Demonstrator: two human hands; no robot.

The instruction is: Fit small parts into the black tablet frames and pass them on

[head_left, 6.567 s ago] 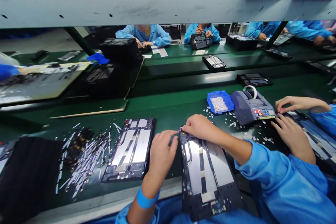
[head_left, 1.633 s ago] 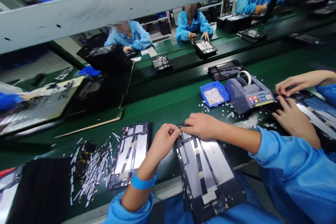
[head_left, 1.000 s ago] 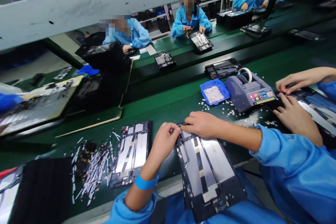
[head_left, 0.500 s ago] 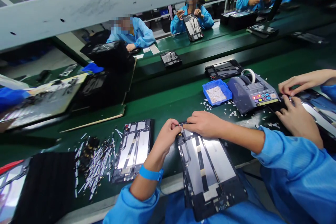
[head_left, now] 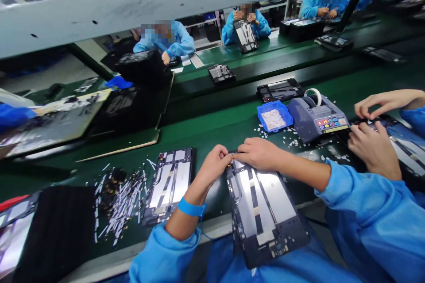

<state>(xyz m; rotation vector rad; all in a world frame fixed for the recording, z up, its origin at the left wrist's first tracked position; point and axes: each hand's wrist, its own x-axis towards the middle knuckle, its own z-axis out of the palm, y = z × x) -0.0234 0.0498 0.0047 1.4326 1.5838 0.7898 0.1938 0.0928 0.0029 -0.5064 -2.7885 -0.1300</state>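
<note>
At the far top edge of the tablet frame [head_left: 265,212] lying before me on the green belt [head_left: 215,135], my left hand [head_left: 214,166] and right hand [head_left: 257,154] meet, fingertips pinched together on something too small to make out. Left of that frame lies a second frame [head_left: 169,183]; beyond its right side sit a blue tray [head_left: 274,117] and a tape dispenser [head_left: 317,117].

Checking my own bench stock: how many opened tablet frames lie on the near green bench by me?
2: one tablet frame under both hands, another frame left of it.
</note>
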